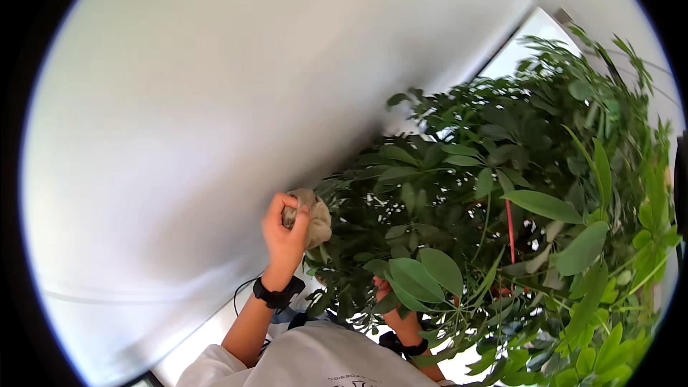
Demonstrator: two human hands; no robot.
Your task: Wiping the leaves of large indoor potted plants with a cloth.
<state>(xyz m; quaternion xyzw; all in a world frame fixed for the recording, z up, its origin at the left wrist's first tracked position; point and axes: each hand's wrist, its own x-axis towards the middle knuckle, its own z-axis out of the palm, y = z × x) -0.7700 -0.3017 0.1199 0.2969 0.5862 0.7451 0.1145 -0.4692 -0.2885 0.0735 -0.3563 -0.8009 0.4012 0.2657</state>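
Note:
My left hand is closed on a crumpled grey-beige cloth, held beside the left edge of a bushy green plant. The wall's side of that hand has nothing else in it. Lower down, my right hand reaches in among the leaves. Broad green leaves cover much of its fingers, so whether they grip a leaf or stem is hidden. Each wrist wears a black band.
A pale wall fills the left and top, close to the plant. A red strip hangs among the foliage. Leafy stems spread to the right edge. A thin dark cable curves behind my left forearm.

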